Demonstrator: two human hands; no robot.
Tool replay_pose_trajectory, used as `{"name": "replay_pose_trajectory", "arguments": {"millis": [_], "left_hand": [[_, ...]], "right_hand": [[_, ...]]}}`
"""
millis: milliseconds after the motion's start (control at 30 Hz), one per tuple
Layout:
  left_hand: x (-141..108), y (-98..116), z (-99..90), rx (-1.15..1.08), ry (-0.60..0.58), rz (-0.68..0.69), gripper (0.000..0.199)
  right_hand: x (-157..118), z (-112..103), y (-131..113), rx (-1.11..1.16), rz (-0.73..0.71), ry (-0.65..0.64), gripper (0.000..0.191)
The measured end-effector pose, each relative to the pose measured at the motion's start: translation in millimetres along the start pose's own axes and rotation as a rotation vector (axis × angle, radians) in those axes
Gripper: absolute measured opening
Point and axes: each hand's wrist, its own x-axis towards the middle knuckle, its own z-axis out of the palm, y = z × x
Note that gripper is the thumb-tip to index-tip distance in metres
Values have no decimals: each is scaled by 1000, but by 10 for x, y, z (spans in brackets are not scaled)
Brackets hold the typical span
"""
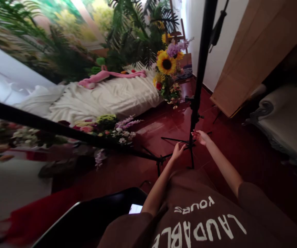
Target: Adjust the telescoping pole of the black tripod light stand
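Both of my hands are low in front of me, beside a black tripod stand (197, 93) whose pole rises out of the top of the view. My right hand (202, 137) is close to the pole's right side, its fingers apart and holding nothing; whether a fingertip touches the pole I cannot tell. To the left of the stand's base, my left hand (178, 150) has its thumb and fingers apart and nothing in it. A second black pole (86, 136) slants across the left side, with its legs near my left forearm.
Behind the stands is a low platform with a cream cloth (112, 98) and a pink plush toy (102, 76). Sunflowers (166, 64) stand at its right end. A brown panel (237, 69) leans at right. A lit phone (135, 208) is near my left elbow. The floor (163, 124) is glossy dark red.
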Motion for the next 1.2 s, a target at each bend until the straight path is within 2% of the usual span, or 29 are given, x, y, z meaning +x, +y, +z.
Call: {"name": "replay_pose_trajectory", "arguments": {"millis": [33, 67, 133, 167, 233, 333, 400, 467, 533, 600, 700, 833, 933, 1000, 1067, 1200], "left_hand": [[-177, -225, -169, -9, 98, -107, 51], [-337, -401, -345, -24, 252, -197, 56], [-582, -583, -710, -48, 519, -233, 68], [-665, -590, -892, -45, 650, -196, 73], [-762, -467, -1245, -3, 876, -46, 79], [-793, -78, -1698, 70, 1083, 183, 77], [-762, 211, -1928, 85, 1132, 329, 68], [-699, 452, -2099, 74, 1102, 456, 60], [-618, 610, -2215, 71, 1019, 508, 58], [-542, 680, -2280, 96, 968, 493, 61], [-471, 680, -2300, 112, 994, 458, 67], [-456, 654, -2265, 84, 1015, 492, 62], [-465, 655, -2263, 71, 993, 511, 57], [-471, 655, -2276, 63, 967, 516, 57], [-476, 650, -2289, 53, 937, 506, 57], [-480, 639, -2290, 45, 929, 499, 54]], "right_hand": [[7, -2, 124, -25, 39, 4, 22], [16, 9, 238, -52, 78, 16, 21], [39, 84, 428, -120, 146, 9, 20], [52, 154, 505, -159, 177, -12, 21], [74, 362, 629, -228, 247, -71, 22], [71, 828, 772, -269, 416, -216, 25], [36, 1200, 852, -263, 555, -335, 30], [-15, 1578, 918, -261, 674, -460, 37], [-61, 1926, 968, -251, 761, -587, 44], [-82, 2216, 1006, -219, 815, -707, 49], [-46, 2514, 1062, -159, 876, -827, 50], [65, 2678, 1174, -94, 943, -860, 46], [106, 2705, 1240, -159, 846, -887, 42], [97, 2709, 1233, -353, 675, -921, 35], [65, 2712, 1169, -619, 362, -948, 32], [-29, 2729, 926, -1188, -464, -989, 44]]}}
